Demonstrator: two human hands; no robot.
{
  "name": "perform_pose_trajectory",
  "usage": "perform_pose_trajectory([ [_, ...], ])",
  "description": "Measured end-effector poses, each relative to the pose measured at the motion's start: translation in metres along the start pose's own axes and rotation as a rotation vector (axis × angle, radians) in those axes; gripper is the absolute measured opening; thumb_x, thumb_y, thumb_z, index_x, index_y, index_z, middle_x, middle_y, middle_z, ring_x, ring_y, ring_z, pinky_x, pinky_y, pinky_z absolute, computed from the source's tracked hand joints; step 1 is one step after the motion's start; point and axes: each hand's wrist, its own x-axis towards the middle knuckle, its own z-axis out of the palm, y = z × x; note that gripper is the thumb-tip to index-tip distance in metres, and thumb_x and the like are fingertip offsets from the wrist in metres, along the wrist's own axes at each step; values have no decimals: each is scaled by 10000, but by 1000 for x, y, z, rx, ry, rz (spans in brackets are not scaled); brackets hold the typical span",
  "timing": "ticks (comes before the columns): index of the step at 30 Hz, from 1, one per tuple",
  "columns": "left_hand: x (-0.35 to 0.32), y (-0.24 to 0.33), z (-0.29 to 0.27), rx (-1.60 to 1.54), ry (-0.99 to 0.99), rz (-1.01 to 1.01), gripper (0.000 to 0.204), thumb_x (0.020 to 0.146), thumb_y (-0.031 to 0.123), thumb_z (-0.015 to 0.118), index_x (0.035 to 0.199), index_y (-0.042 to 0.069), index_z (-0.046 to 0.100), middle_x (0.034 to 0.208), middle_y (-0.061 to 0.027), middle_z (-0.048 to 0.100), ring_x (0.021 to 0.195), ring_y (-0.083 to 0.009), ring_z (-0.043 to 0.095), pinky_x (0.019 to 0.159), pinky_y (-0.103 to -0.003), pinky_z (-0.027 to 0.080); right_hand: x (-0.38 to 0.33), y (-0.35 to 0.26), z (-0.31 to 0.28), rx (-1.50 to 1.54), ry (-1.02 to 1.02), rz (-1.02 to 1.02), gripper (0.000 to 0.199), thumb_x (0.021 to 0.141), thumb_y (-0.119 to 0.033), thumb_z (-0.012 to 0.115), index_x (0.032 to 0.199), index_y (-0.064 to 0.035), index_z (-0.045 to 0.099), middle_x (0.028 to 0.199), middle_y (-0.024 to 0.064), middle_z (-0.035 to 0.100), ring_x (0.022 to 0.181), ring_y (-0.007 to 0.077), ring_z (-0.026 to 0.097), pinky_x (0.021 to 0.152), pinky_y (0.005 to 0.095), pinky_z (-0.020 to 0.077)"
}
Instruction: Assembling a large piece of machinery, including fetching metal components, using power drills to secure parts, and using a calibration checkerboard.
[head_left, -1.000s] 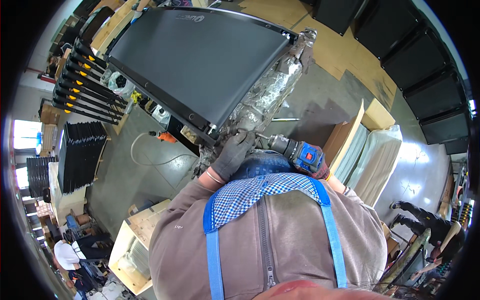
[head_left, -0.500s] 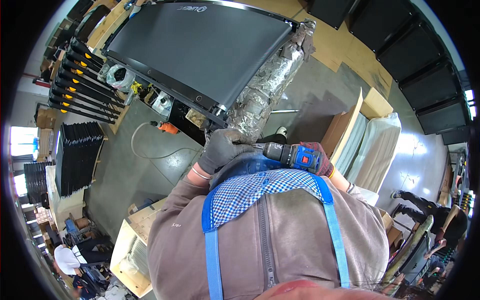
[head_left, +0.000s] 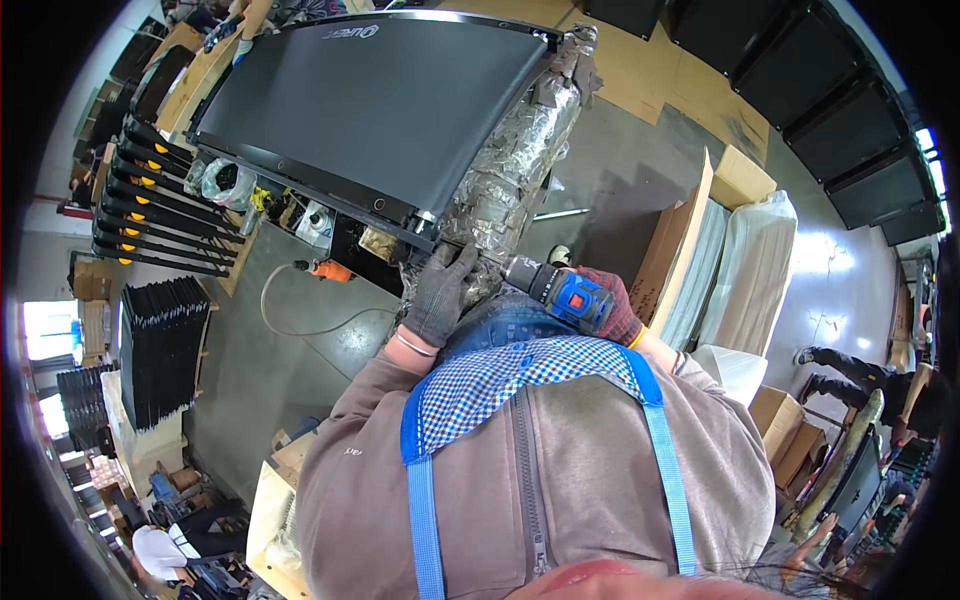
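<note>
A blue-and-black cordless drill [head_left: 575, 297] is gripped by my right hand [head_left: 618, 308], which wears a dark red and black glove. The drill's nose points left and slightly up, toward the end of a black treadmill deck [head_left: 360, 110]. At the near corner of that deck, below the roller end, is my left hand [head_left: 440, 300] in a dark grey glove. Its fingers are bent close together against the corner; whatever they pinch is too small to make out. A support roll wrapped in silvery film [head_left: 515, 165] runs along the deck's right side.
An orange-handled air tool [head_left: 330, 271] with a pale hose hangs left of the deck. To my right stands an open carton [head_left: 680, 235] with long wrapped pieces. Black uprights [head_left: 160, 215] and stacked black panels [head_left: 160, 345] are at left. Other people work at the lower left and right.
My left hand has moved up from the drill's tip to the deck's corner. The drill has tilted, its nose rising and its body dropping. The view has shifted slightly.
</note>
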Motion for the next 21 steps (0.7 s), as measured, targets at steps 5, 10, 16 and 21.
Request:
perform_pose_trajectory([
  [5,7,-14,-9,41,-22,63,336,992,240,504,1217,-9,510,1088,-87,592,974,-135,581,840,-259,508,4,-12,6,-224,23,-124,411,770,-154,722,1155,-43,628,1016,61,676,900,161,632,811,300,516],
  [10,12,-30,-19,113,26,134,337,989,271,509,1160,-15,558,995,-69,625,911,-141,606,781,-272,511,7,-5,13,-273,51,-215,463,722,-242,745,1137,-71,634,963,108,680,843,294,668,734,349,534],
  [16,7,30,-37,941,-379,-127,290,933,253,603,1118,33,641,947,-72,658,841,-138,636,715,-300,505,23,-37,14,-429,36,-240,472,738,-291,727,1143,-71,624,972,123,679,833,313,666,737,373,537],
  [21,11,98,-46,1438,-333,325,500,698,226,784,1154,81,638,1138,-96,640,965,-237,644,793,-331,512,34,-71,8,-553,-28,-102,505,694,-307,749,1122,-70,624,936,138,674,824,326,660,731,369,533],
])
